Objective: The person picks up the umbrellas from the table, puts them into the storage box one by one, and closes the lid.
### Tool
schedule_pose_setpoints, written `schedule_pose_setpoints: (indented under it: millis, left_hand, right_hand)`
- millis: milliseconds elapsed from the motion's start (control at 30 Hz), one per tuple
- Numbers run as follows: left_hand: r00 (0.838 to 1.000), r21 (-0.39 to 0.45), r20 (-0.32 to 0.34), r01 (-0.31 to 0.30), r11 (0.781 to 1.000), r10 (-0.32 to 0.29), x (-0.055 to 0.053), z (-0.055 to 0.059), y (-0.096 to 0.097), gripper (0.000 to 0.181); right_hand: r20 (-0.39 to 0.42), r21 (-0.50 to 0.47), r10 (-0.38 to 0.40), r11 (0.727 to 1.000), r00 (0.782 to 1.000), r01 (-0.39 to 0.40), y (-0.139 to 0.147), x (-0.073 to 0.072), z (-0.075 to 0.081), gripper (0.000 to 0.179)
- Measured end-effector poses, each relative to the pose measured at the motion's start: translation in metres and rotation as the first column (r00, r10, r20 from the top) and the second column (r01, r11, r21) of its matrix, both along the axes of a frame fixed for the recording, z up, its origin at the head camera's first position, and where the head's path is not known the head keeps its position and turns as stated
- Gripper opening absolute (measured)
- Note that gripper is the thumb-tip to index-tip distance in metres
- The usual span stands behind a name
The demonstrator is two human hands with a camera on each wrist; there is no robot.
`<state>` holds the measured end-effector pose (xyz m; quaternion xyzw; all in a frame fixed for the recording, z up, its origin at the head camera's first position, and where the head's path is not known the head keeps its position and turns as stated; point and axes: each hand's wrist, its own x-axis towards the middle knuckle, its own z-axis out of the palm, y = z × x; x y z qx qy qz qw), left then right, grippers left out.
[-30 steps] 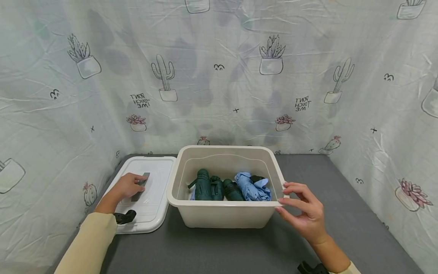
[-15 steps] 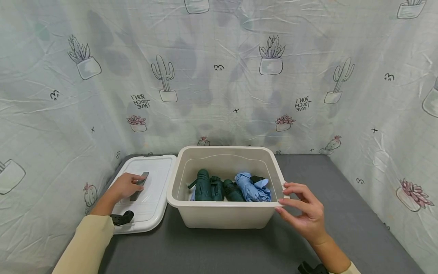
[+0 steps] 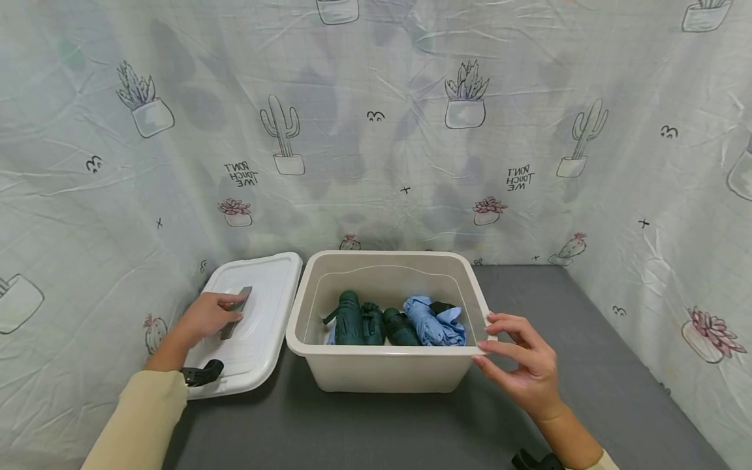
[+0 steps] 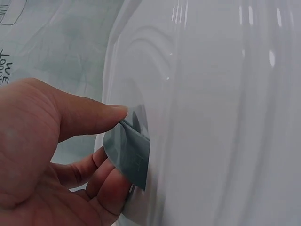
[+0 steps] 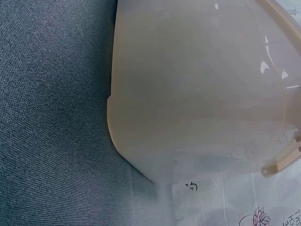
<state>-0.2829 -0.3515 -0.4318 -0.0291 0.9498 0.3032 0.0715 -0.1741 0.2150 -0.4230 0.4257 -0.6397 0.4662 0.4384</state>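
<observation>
My left hand (image 3: 207,320) grips the grey handle (image 4: 129,155) of a white plastic lid (image 3: 271,294), thumb on one side and fingers curled under the other. The lid is tilted, its far edge raised at the left of the head view. At the center stands a beige storage box (image 3: 382,373) holding rolled dark green bundles (image 3: 350,321), which look like folded umbrellas, and a blue crumpled one (image 3: 431,323). My right hand (image 3: 523,365) holds the box rim at its front right corner between thumb and fingers. Only the box wall (image 5: 197,84) shows in the right wrist view.
Dark grey cloth (image 3: 411,431) covers the table under the box and lid. A pale curtain (image 3: 376,163) printed with cacti encloses the back and both sides. The lid's right edge lies close beside the box's left wall.
My left hand has moved a little left and back with the lid, whose far edge has risen from its flat position. The right hand and the box have stayed where they were.
</observation>
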Motion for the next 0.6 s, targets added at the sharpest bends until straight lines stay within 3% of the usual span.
schedule_pose_setpoints:
  millis: [367,600]
  left_hand:
    - [0.998,0.069,-0.06,-0.023,0.997,0.027,0.006,0.005,-0.005,0.057]
    - [0.996,0.205,-0.092,0.017,0.979,0.002,0.012,0.012,-0.006,0.058]
  right_hand:
    - [-0.004,-0.005,0.012,1.0,1.0,-0.012,0.001,-0.002,-0.001,0.021]
    - [-0.003,-0.006,0.009,1.0,1.0,-0.009,0.001,-0.002,-0.001,0.021]
